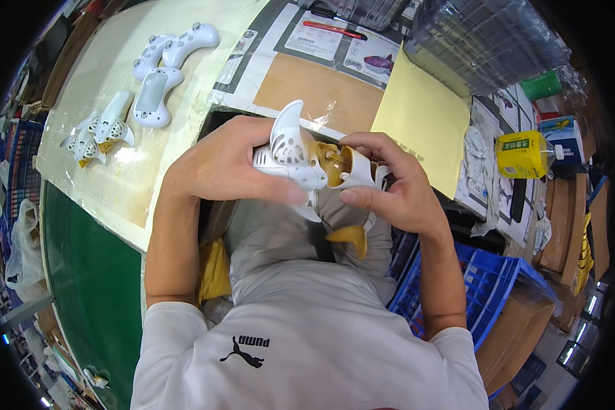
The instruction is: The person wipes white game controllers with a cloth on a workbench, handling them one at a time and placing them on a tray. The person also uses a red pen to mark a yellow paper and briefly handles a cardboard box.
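Note:
Between my two hands, over my lap, is a white plastic toy body with curved fins (pixel 290 157) and an exposed amber middle section (pixel 334 164). My left hand (pixel 219 160) grips the finned end, with the thumb laid across it, slightly blurred. Closed around the other end, my right hand (pixel 406 188) holds the white ring-like part by thumb and fingers. Just below the toy a curved yellow piece (pixel 352 239) shows against my trousers; I cannot tell whether it is joined to the toy.
White remote controllers (pixel 158 96) and similar white-and-yellow toy bodies (pixel 99 130) lie on the table at left. A red pen (pixel 335 29), yellow sheet (pixel 424 116) and stacked clear plastic trays (pixel 485 41) are beyond my hands. At right are a yellow bottle (pixel 523 154) and blue crate (pixel 471 287).

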{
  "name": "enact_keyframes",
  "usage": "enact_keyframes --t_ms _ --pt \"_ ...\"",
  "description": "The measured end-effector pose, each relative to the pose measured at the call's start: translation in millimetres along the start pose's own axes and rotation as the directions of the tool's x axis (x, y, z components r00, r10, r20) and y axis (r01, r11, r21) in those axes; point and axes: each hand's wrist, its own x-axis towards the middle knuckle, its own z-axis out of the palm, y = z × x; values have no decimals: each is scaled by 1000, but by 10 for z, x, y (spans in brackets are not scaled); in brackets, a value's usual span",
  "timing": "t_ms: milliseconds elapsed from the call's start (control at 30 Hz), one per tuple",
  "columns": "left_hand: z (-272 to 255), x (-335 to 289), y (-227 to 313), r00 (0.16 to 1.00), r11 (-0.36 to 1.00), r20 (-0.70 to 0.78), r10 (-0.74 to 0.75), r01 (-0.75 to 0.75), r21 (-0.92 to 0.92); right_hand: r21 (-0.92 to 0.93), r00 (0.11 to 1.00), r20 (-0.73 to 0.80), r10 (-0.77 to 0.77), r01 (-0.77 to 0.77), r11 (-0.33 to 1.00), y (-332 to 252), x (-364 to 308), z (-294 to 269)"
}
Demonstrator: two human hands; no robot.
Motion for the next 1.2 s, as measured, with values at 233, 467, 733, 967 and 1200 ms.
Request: enact_keyframes --t_ms 233,467,733,967,1200 --pt "33 -11 -20 999 995 -11 35 -34 98 -106 1000 17 -16 18 994 30 85 -59" --pt "112 6 -114 996 997 -58 -69 67 -42 -359 995 -11 99 -97 928 -87 120 -73" --pt "142 11 -58 989 984 -67 -133 139 107 -497 998 -18 -59 42 867 -59 88 1" --pt "236 -21 -170 996 993 -53 -65 59 -102 -129 987 -82 136 -146 981 -151 42 28" --pt "316 -55 -237 983 975 -84 -162 146 -170 23 999 21 29 -30 999 -255 85 129"
